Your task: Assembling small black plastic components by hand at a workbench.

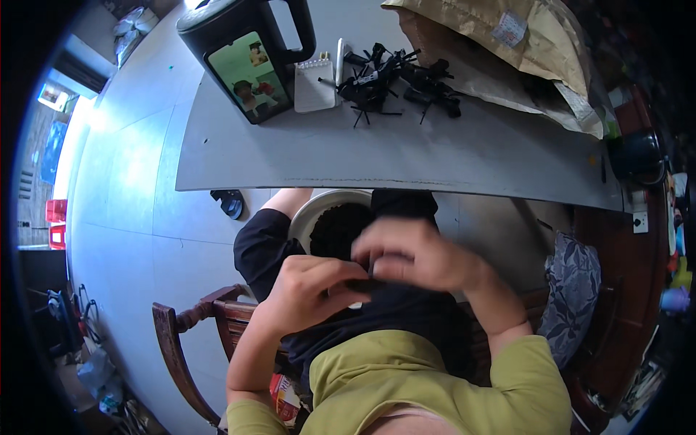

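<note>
Small black part (368,274) is pinched between left hand (313,290) and right hand (413,254) fingertips; best kept low over white bowl (319,206).

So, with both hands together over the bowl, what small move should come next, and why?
Probably drop the small dark piece pinched between the left hand and right hand into the white bowl just beyond them. It already holds dark pieces.
</note>
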`<state>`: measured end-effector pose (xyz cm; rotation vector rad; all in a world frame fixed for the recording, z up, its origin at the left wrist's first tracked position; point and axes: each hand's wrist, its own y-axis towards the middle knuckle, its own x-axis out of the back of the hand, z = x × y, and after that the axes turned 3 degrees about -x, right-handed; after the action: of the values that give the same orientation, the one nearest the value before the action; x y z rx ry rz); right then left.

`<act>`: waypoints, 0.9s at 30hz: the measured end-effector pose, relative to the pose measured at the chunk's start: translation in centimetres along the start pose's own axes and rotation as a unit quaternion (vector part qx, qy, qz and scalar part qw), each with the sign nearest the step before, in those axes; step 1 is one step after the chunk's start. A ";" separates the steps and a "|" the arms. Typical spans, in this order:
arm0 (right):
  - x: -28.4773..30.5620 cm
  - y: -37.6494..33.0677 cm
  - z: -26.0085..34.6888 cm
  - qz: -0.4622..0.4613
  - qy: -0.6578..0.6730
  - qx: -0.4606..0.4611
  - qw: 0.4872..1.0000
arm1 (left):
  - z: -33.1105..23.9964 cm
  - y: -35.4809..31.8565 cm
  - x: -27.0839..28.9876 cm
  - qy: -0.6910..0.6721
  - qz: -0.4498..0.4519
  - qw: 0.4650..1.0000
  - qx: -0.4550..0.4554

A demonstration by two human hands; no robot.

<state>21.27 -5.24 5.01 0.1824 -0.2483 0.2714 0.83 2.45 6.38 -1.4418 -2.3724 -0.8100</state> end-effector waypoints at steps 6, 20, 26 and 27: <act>7.4 4.3 -5.4 -0.386 -0.457 -0.152 0.787 | 0.9 -1.6 -0.7 -0.093 -0.098 0.989 0.065; 8.4 3.9 -9.8 -0.397 -0.505 -0.193 0.742 | 3.0 -0.7 -3.0 -0.329 -0.143 0.907 0.220; 4.6 2.0 -6.7 -0.365 -0.446 -0.049 0.816 | 3.3 0.3 -3.1 -0.233 -0.171 0.918 0.271; 3.0 1.4 -5.6 -0.338 -0.439 -0.029 0.832 | 3.6 0.7 -3.5 -0.235 -0.171 0.917 0.273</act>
<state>24.92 -2.01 0.68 0.3167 -1.0815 -0.5598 3.38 2.18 2.01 -1.0795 -2.9222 0.1943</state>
